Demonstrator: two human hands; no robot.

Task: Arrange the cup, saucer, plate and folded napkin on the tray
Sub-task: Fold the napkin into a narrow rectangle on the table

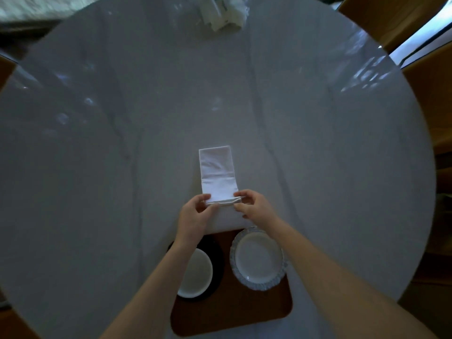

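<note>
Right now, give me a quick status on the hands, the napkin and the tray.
Left hand and right hand pinch the napkin, mid-fold on the table. Cup, saucer, plate on tray. Nothing blocking.

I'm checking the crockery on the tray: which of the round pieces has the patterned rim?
The plate on the tray's right side: its rim is scalloped and patterned. The white cup on the left sits plain-rimmed on a dark saucer.

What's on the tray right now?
On the tray: white cup on black saucer, patterned plate. The left forearm hides part of the cup.
</note>
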